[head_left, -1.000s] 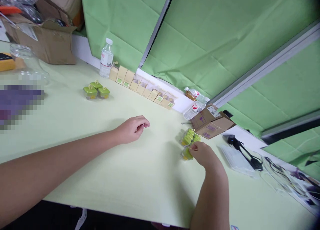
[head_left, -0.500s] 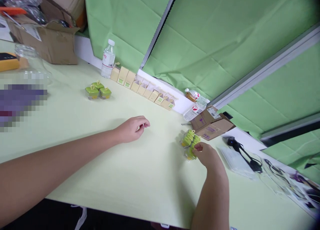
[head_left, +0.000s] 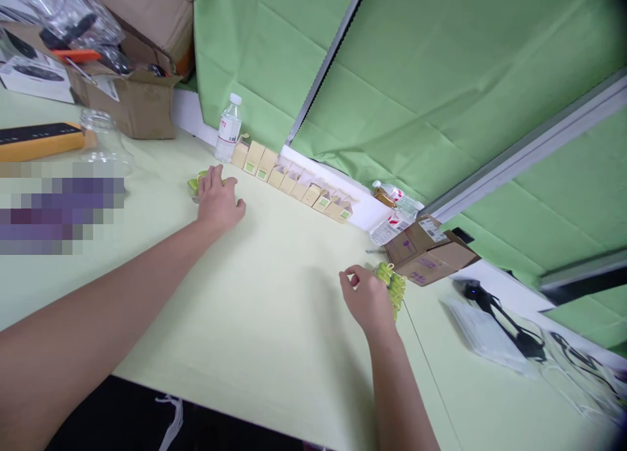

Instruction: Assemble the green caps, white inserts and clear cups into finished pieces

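My left hand (head_left: 218, 206) reaches over the small green-lidded clear containers (head_left: 194, 184) at the left, its fingers stretched and spread, hiding most of them. I cannot tell whether the fingertips touch the lids. Toward the right, my right hand (head_left: 366, 297) hovers with curled fingers, thumb and index close together and nothing visible between them. Just behind it stands a stacked group of green-lidded containers (head_left: 396, 291) with small loops on top, partly covered by the hand and wrist.
A row of small beige cartons (head_left: 294, 180) lines the back edge beside an upright water bottle (head_left: 228, 129). Bottles lie (head_left: 389, 227) near a cardboard box (head_left: 426, 251) at right. A glass jar (head_left: 105, 137), yellow-black case (head_left: 42, 140) and filled carton (head_left: 137, 104) stand left.
My left hand has moved left and away from me, opening over the left containers. My right hand has left the front container of the right group and shifted left. The view has turned slightly.
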`<state>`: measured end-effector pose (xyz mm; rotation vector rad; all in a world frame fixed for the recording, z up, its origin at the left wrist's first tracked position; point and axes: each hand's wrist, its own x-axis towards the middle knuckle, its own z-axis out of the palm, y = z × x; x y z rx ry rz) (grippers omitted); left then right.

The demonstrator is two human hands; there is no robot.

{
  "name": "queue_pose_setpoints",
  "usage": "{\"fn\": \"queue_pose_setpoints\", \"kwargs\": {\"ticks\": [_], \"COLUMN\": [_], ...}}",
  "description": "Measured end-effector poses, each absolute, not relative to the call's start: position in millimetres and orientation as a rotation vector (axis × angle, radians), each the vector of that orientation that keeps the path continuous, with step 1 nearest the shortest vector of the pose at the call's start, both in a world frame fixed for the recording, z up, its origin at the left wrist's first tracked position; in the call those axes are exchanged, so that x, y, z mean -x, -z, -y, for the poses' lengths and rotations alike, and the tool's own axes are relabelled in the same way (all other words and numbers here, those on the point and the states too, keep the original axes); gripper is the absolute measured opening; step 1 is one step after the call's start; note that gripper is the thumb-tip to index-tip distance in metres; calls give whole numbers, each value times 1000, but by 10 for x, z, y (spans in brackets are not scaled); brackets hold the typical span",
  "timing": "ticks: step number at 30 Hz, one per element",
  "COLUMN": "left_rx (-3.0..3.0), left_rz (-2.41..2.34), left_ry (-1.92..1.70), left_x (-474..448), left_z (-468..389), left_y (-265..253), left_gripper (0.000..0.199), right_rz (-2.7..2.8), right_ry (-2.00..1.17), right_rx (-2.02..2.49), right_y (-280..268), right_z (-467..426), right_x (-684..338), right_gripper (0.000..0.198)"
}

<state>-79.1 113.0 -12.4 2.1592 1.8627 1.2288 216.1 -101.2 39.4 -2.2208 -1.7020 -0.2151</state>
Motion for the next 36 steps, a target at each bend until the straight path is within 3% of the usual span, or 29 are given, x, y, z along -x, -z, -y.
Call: {"fn": "queue_pose_setpoints", "kwargs": {"ticks": [9,12,17,19,22,30,36], "left_rx": [-2314,-2425,-2415,-2377,-2313,-1962,-1714], "left_rz": [-1632,-1289,-438,-316,-292,-441,-588], "left_ry": [-1130,-1066,-934,-903,-916,-1122,-1275], "left_x": [662,447,85,26,9,-15,-19], "left_z": [-1025,-760,-92,77,136,42,-61], "left_y": [105,97,65,54,61,32,-4], "left_gripper": [32,28,39,42,42,18,15], "right_rz": [1853,1807,1693,1731,1752,1721,1751], "right_ry": [53,-58,-415,-599,-736,-717,-521], "right_rx": [2068,1966,1699,1607,1584,1609,1765], "right_y": [-284,-231,-119,-102,-97,-145,-87], "right_z": [995,964,918,908,894,894,900], "right_x": [-1987,-1952,-1846,-1808,-1780,-1771,-1780], "right_gripper": [18,22,56,50,34,34,37]}}
